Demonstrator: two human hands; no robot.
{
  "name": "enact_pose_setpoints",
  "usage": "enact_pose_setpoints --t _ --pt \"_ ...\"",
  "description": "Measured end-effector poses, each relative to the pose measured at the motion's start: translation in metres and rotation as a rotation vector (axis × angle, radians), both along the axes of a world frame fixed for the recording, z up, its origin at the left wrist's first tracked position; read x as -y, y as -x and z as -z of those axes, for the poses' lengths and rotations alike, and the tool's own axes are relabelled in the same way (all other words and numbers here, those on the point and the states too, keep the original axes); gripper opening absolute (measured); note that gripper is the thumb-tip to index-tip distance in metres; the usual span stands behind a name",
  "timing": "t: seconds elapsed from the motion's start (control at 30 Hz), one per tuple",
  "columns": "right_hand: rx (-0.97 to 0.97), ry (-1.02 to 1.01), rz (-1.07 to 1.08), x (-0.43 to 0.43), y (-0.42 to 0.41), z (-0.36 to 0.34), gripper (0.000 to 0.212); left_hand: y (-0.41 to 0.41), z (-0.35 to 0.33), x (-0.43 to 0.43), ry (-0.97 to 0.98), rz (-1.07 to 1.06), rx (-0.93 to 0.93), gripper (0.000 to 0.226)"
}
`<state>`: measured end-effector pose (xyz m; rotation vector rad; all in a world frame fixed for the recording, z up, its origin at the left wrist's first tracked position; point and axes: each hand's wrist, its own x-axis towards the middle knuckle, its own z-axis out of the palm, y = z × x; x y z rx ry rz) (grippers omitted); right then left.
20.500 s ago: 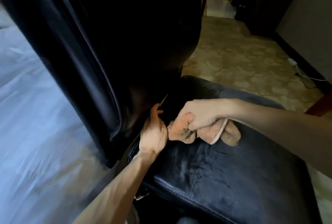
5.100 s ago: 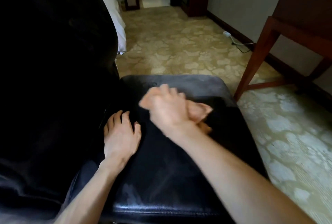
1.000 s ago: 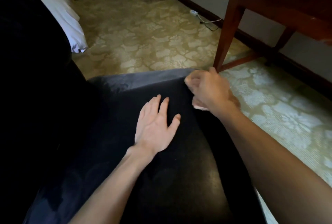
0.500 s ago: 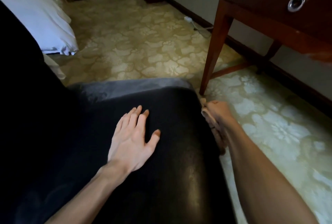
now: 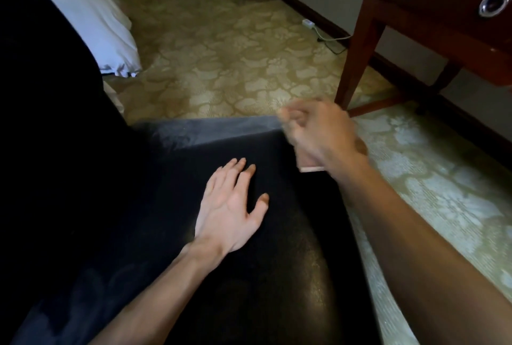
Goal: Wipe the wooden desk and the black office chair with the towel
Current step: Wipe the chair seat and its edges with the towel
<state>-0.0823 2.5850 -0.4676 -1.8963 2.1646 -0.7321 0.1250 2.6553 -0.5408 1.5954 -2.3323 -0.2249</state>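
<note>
- The fingers [image 5: 234, 171] of the left hand [image 5: 230, 209] lie straight and close together, with the thumb spread out to the side. The palm rests flat on the leather and holds nothing.
- The fingers [image 5: 295, 119] of the right hand [image 5: 321, 134] are curled inward into a loose fist. Motion blur smears them, so how each one sits cannot be told.
- The towel [image 5: 311, 169] shows only as a pale strip sticking out under the heel of the right hand, on the side away from the fingertips. The rest of it is hidden inside the curled fingers, which grip it.
- The right hand is at the far right corner of the seat, well apart from the left hand. Whether the towel touches the leather there cannot be told.
- Both forearms reach in from the bottom of the view, over the seat of the black office chair [image 5: 277, 275]. The backrest is a dark mass along the left side.
- The wooden desk [image 5: 432, 26] stands at the upper right. One desk leg [image 5: 357, 54] comes down just behind the right hand in the view, and a metal ring pull [image 5: 494, 5] hangs on the drawer front.
- A patterned beige carpet [image 5: 235, 67] covers the floor beyond the seat.
- White bedding [image 5: 91, 20] hangs at the upper left.
- A white plug [image 5: 309, 23] with its cable lies by the wall.
</note>
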Motion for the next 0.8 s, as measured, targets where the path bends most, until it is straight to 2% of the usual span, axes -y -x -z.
enact_pose_setpoints --t 0.1,0.13,0.2,0.27,0.37,0.43,0.5,0.67,0.73,0.8 --pt "-0.098 0.074 -0.248 0.002 -0.084 -0.024 0.029 -0.004 -0.006 -0.003 0.078 -0.07 -0.098 0.052" --pt "-0.123 0.07 -0.313 0.004 -0.111 -0.027 0.03 -0.012 -0.012 -0.005 0.112 -0.109 -0.078 0.046" --pt "-0.175 0.036 -0.421 0.007 -0.157 -0.024 0.034 -0.04 -0.029 -0.012 0.148 -0.18 0.083 0.039" --pt "-0.279 -0.016 -0.48 0.007 -0.186 -0.012 0.038 -0.083 -0.037 -0.013 0.095 -0.297 0.219 0.046" --pt "-0.455 -0.018 -0.501 -0.009 -0.194 0.008 0.046 -0.139 -0.027 -0.001 -0.006 -0.448 0.273 0.076" --pt "-0.537 -0.016 -0.456 -0.011 -0.177 0.01 0.053 -0.156 -0.015 0.006 -0.047 -0.469 0.203 0.084" --pt "-0.605 -0.082 -0.349 -0.005 -0.143 0.006 0.059 -0.159 -0.008 0.008 -0.057 -0.471 0.147 0.076" --pt "-0.766 -0.292 -0.021 0.014 -0.046 -0.004 0.046 -0.156 -0.004 0.007 -0.019 -0.463 0.108 0.077" --pt "-0.748 -0.313 0.046 0.018 -0.05 -0.008 0.035 -0.154 -0.006 0.006 -0.021 -0.469 0.12 0.083" --pt "-0.719 -0.252 -0.033 0.021 -0.085 -0.009 0.03 -0.153 -0.006 0.006 -0.024 -0.468 0.13 0.084"
